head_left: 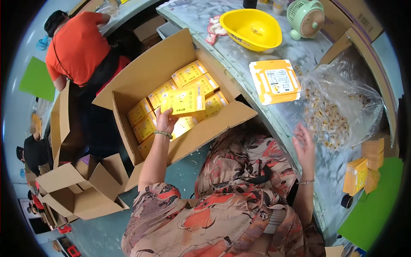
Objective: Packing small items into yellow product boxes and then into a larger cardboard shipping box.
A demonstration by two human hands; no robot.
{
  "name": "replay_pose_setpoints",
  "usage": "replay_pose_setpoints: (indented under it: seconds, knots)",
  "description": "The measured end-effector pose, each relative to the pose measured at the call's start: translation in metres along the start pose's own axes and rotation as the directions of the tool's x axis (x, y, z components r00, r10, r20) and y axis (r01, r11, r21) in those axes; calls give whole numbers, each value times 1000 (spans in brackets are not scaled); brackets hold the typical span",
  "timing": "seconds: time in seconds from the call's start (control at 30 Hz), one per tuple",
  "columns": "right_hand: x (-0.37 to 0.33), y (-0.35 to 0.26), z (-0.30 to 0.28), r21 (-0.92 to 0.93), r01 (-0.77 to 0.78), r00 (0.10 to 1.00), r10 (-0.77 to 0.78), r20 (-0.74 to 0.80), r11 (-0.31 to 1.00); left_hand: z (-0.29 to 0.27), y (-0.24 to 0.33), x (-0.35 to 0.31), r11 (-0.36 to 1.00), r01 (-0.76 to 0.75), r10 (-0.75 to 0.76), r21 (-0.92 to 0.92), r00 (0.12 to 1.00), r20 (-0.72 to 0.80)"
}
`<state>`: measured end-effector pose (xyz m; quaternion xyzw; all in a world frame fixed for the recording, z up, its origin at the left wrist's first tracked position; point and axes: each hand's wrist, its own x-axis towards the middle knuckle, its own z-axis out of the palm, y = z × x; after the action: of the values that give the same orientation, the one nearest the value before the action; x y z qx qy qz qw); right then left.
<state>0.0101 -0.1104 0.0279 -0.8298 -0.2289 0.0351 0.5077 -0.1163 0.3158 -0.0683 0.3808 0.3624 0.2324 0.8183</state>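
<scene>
Yellow box (185,101) in left hand (165,121) partly hides packed boxes (206,85).

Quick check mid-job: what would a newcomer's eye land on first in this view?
Probably the big open cardboard box left of centre, with bright yellow cartons inside and the left hand holding another yellow carton over them. Next, the yellow basin at the top, on the marbled table left of a pale green fan. Upper left, a person in an orange-red shirt stands out.
</scene>
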Motion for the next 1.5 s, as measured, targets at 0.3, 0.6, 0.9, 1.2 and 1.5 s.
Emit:
replay_pose_setpoints:
  seconds: [0.3, 0.6, 0.9, 1.2, 1.5]
  knots:
    - [-29, 25, 0, -1, -226, 974, 226, -22, 974, 4, -74, 38, 960, 268, -240, 82, 937, -254]
    - [-41, 35, 4, -81, -176, 978, 164, -128, 981, 16, -99, 62, 726, 466, -506, 506, 860, -66]
    - [8, 23, -15, -229, -145, 983, 114, -145, 963, 36, -80, 83, 114, -296, 366, 948, 900, 237]
    - [186, 33, 31, 24, -8, 1000, 8, 3, 1000, 262, -92, -15, -239, -872, 169, 428, 397, 902]
    - [231, 48, 21, -635, -30, 982, 142, 126, 772, 253, -112, -20, -413, -769, 27, 488, 525, 851]
